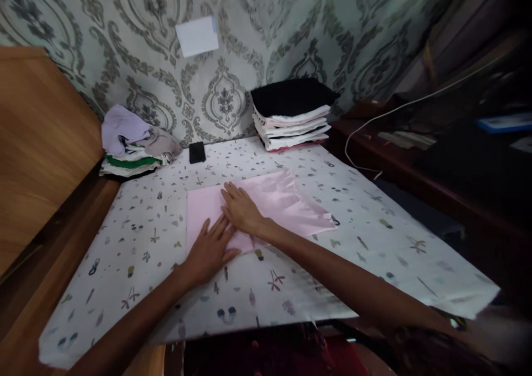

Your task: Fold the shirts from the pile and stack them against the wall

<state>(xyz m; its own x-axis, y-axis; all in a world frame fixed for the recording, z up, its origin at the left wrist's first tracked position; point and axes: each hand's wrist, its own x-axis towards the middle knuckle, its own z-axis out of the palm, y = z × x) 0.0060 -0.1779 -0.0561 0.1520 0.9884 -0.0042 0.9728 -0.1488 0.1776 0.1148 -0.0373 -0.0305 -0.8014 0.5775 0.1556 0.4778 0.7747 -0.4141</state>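
Observation:
A pale pink piece of cloth (276,198), which looks like a folded garment, lies on the patterned white table cover (158,287). Its left part is flat and straight-edged, while the right side is rumpled with a wavy edge. My right hand (241,208) rests palm down on the middle of the cloth, fingers stretched out. Beside it, my left hand (211,248) presses flat on the cloth's near left part, fingers spread, its fingertips close to or touching the right hand. Neither hand grasps anything.
A neat stack of folded clothes (291,115), black on top, stands at the back right. A loose clothes pile (128,137) sits at the back left, near a black phone (197,152). Wooden furniture (41,143) borders the left; a white cable (374,118) hangs at right.

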